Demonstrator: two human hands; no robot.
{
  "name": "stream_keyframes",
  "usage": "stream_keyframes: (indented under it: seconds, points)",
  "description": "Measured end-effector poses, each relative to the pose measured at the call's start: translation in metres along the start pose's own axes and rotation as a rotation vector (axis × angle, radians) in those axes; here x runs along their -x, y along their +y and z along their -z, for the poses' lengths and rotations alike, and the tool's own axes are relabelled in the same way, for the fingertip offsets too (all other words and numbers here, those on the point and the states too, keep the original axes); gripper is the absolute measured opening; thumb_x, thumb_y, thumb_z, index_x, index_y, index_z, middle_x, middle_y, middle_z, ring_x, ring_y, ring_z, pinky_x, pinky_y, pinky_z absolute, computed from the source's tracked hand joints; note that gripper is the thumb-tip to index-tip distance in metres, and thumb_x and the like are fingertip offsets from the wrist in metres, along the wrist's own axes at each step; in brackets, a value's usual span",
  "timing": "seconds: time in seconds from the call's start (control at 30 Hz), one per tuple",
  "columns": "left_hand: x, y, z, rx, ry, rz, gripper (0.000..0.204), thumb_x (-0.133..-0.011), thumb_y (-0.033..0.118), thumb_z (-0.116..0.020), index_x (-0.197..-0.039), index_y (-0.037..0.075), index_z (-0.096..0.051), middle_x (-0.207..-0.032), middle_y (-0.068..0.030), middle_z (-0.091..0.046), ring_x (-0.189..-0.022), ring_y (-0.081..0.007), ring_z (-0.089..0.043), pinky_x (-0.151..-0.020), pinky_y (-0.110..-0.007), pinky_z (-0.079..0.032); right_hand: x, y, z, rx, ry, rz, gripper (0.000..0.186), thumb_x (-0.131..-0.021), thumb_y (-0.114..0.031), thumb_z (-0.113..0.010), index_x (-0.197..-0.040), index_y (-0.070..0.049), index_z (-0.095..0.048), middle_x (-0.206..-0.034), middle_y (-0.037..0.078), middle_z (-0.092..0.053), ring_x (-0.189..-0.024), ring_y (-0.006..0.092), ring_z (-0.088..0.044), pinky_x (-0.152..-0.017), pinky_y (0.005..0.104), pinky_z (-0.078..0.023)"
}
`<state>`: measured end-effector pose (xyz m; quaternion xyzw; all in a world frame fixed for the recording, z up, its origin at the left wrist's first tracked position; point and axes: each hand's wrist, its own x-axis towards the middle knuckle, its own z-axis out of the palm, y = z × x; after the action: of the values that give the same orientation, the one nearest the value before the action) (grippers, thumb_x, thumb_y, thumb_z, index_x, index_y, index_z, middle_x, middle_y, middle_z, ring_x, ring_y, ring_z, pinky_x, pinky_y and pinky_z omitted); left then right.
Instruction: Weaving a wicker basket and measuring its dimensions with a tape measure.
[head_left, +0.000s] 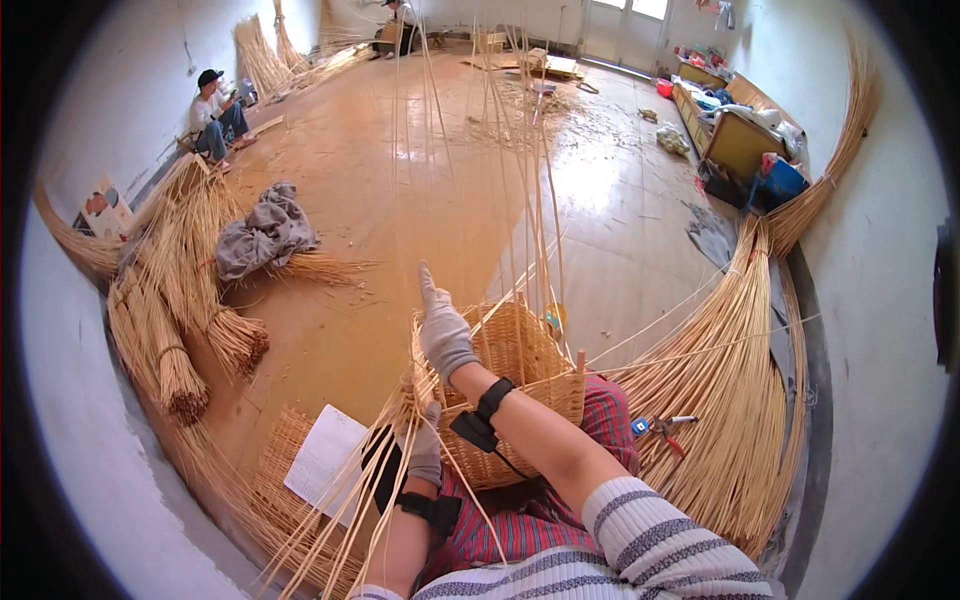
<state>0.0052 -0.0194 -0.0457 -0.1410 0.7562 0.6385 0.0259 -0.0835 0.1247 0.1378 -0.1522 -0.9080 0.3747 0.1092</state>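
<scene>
A partly woven wicker basket point(505, 345) stands at my lap, with long upright wicker rods point(545, 200) rising from its far side. At its left corner is my right hand point(445, 330) in a light glove. One finger stretches forward; the others curl around a pale rod at the rim, partly hidden. Below it my gloved left hand point(422, 440) is closed on a bunch of wicker rods point(395, 415) against the basket's left side. Those rods fan down toward my left forearm and partly cover the hand.
Loose wicker point(700, 400) spreads at right, with red-handled cutters point(668, 432) and a blue tape measure point(640, 427). Wicker bundles point(180, 290) and a grey cloth point(265, 230) lie left. A paper sheet point(328, 455) rests near my left arm. A person point(215, 120) sits far left.
</scene>
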Motion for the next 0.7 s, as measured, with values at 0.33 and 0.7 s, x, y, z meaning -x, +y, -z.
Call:
stream_keyframes:
  seconds: [0.33,0.7]
  points:
    - [0.008,0.009,0.004,0.177,-0.007,-0.109,0.037,-0.090,0.002,-0.069,-0.126,-0.001,-0.061,-0.124,-0.0130,-0.066,-0.104,-0.0248,-0.066,-0.094,-0.037,-0.056,0.166,0.167,0.041,-1.117,0.073,-0.278,0.029,-0.104,-0.011,-0.064,-0.132,-0.010,-0.057,-0.107,0.007,-0.074,-0.092,0.0162,-0.073,-0.065,0.0267,-0.057]
    - [0.064,0.098,-0.022,-0.200,-0.435,-0.307,0.023,-0.102,0.012,-0.064,-0.121,0.001,-0.061,-0.116,-0.0153,-0.068,-0.101,-0.0288,-0.072,-0.082,-0.039,-0.061,0.175,0.196,0.053,-1.124,0.331,-0.479,0.018,-0.092,-0.004,-0.079,-0.105,-0.010,-0.068,-0.092,-0.001,-0.072,-0.077,0.0084,-0.066,-0.068,0.0238,-0.056]
